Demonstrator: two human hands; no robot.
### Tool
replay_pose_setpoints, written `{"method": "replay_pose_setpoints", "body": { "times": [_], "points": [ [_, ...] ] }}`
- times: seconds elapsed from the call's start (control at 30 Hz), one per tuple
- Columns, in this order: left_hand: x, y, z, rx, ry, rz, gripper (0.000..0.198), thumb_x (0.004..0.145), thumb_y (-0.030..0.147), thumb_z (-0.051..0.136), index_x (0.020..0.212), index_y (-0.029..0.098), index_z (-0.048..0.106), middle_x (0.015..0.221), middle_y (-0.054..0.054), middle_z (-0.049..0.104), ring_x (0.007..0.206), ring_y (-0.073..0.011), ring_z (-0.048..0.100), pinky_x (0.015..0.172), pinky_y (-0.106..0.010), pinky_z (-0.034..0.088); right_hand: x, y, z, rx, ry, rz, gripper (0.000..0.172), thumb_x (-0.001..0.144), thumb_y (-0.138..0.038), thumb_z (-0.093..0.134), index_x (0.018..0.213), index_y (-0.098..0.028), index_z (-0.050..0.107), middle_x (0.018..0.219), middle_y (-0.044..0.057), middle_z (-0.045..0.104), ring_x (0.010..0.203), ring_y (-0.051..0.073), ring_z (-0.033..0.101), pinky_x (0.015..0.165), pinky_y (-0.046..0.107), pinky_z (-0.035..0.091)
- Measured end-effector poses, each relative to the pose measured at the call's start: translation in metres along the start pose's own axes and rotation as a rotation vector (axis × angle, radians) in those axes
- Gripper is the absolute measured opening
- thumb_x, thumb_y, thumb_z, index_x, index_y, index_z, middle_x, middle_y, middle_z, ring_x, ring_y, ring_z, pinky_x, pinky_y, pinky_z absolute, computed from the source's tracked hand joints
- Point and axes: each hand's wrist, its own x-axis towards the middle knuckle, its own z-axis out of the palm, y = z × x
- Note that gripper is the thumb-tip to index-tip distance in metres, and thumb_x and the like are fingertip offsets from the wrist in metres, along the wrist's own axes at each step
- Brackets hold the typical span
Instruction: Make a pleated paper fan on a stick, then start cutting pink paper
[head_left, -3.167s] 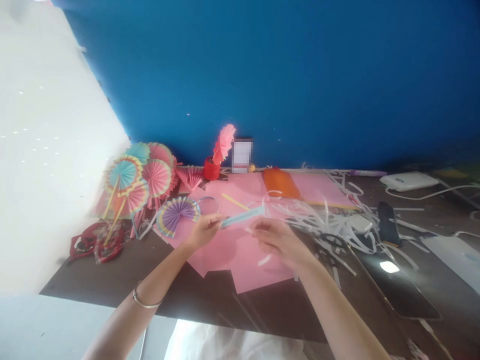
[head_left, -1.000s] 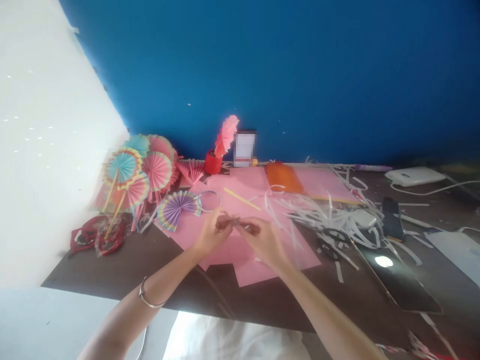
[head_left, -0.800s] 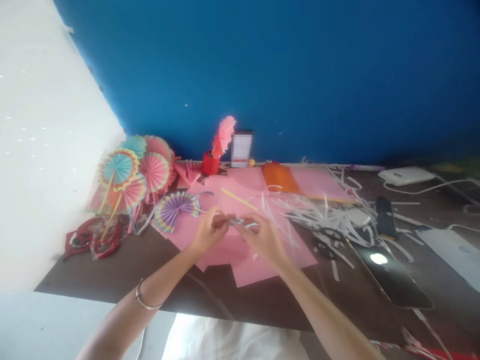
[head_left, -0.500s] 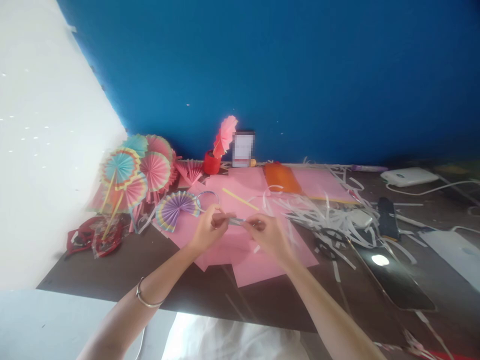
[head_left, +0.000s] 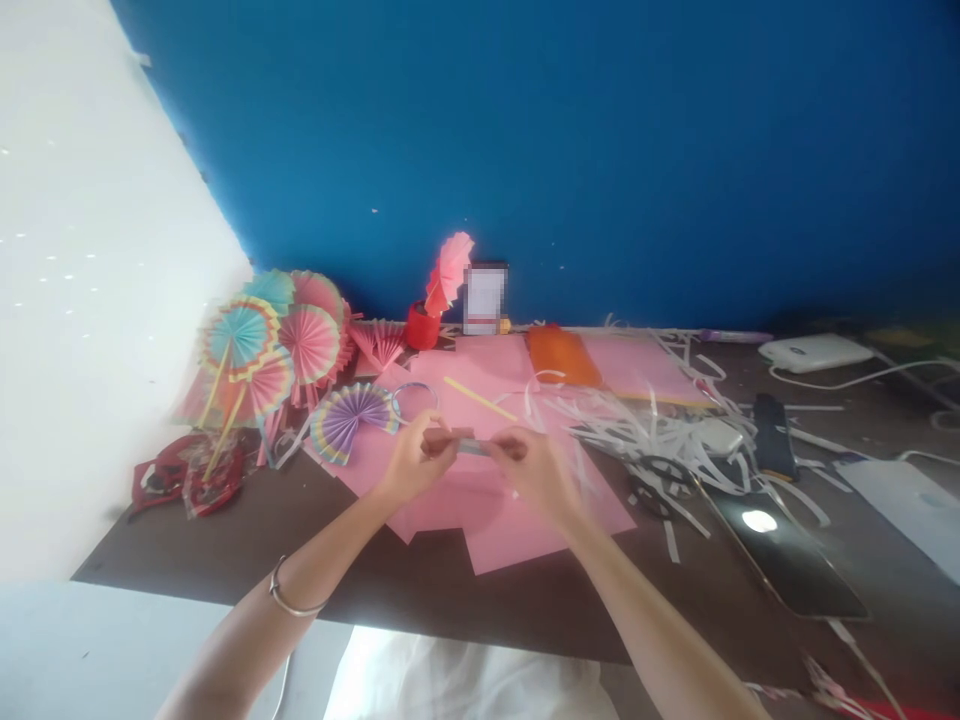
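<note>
Between both hands, over the pink paper sheets (head_left: 439, 500), is a small narrow folded paper strip (head_left: 472, 446) with a pale greyish face. My left hand (head_left: 415, 458) pinches its left part, where a brownish-pink layer shows. The fingertips of my right hand (head_left: 534, 468) close on its right end. How the strip is folded is too blurred to tell. Beyond the hands, a thin yellow stick (head_left: 480, 398) lies on the pink sheets. A purple and yellow pleated paper fan (head_left: 352, 420) and a ring-shaped roll (head_left: 415, 402) sit left of my left hand.
Finished pleated fans (head_left: 300, 340) stand at the left behind a red item (head_left: 161, 475). A red pot (head_left: 424, 325) holds a pink fan. White paper strips (head_left: 660, 430) are heaped at the right, near scissors (head_left: 667, 470), a phone (head_left: 791, 560) and a white corded device (head_left: 817, 351).
The fingers of my right hand have shifted slightly to the right along the paper strip, so a bit more of it shows. My left hand keeps its pinch in nearly the same place.
</note>
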Motion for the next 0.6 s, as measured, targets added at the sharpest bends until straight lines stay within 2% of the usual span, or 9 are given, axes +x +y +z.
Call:
{"method": "replay_pose_setpoints", "body": {
  "times": [0.1, 0.2, 0.3, 0.4, 0.5, 0.6],
  "points": [
    [0.000, -0.001, 0.001, -0.049, 0.003, 0.021, 0.025, 0.076, 0.029, 0.062, 0.077, 0.020, 0.039, 0.091, -0.010, 0.070, 0.063, -0.0128, 0.062, 0.054, -0.023, 0.043, 0.000, 0.000, 0.004, 0.003, 0.016, -0.020, 0.024, 0.074, -0.041, 0.058, 0.064, -0.019, 0.062, 0.065, 0.003, 0.065, 0.058, 0.017, 0.058, 0.055, 0.028, 0.044],
    [0.001, -0.004, 0.007, -0.140, 0.026, 0.056, 0.021, 0.073, 0.026, 0.065, 0.082, 0.019, 0.047, 0.100, -0.008, 0.066, 0.084, -0.0158, 0.064, 0.073, -0.028, 0.048, -0.002, -0.001, 0.009, 0.040, 0.077, -0.028, 0.027, 0.075, -0.043, 0.057, 0.066, -0.018, 0.062, 0.066, 0.004, 0.066, 0.058, 0.017, 0.059, 0.055, 0.028, 0.046],
    [0.003, -0.009, 0.014, -0.137, 0.088, 0.080, 0.025, 0.069, 0.026, 0.069, 0.091, 0.019, 0.059, 0.109, -0.008, 0.061, 0.097, -0.0182, 0.061, 0.085, -0.033, 0.047, -0.004, -0.003, 0.013, 0.092, 0.121, -0.036, 0.028, 0.075, -0.045, 0.057, 0.070, -0.018, 0.062, 0.065, 0.005, 0.066, 0.057, 0.017, 0.060, 0.053, 0.028, 0.047],
    [0.004, -0.012, 0.017, -0.027, 0.130, 0.063, 0.015, 0.071, 0.029, 0.067, 0.082, 0.019, 0.068, 0.104, -0.009, 0.065, 0.110, -0.0232, 0.055, 0.093, -0.038, 0.044, -0.005, -0.003, 0.014, 0.175, 0.105, -0.031, 0.029, 0.075, -0.045, 0.058, 0.071, -0.017, 0.062, 0.068, 0.006, 0.066, 0.059, 0.017, 0.061, 0.056, 0.029, 0.049],
    [0.004, -0.014, 0.016, -0.004, 0.134, 0.019, 0.018, 0.075, 0.034, 0.063, 0.082, 0.020, 0.071, 0.104, -0.007, 0.067, 0.110, -0.0250, 0.055, 0.097, -0.042, 0.043, -0.003, -0.002, 0.013, 0.232, 0.080, -0.018, 0.030, 0.072, -0.046, 0.060, 0.073, -0.017, 0.062, 0.070, 0.006, 0.067, 0.061, 0.018, 0.062, 0.057, 0.029, 0.051],
    [0.004, -0.015, 0.014, -0.080, 0.119, -0.033, 0.025, 0.076, 0.038, 0.062, 0.087, 0.018, 0.071, 0.099, -0.007, 0.069, 0.098, -0.0243, 0.063, 0.090, -0.042, 0.049, -0.003, -0.004, 0.010, 0.225, 0.057, -0.013, 0.028, 0.071, -0.045, 0.062, 0.076, -0.017, 0.062, 0.071, 0.005, 0.067, 0.061, 0.018, 0.064, 0.057, 0.029, 0.051]
  ]
}}
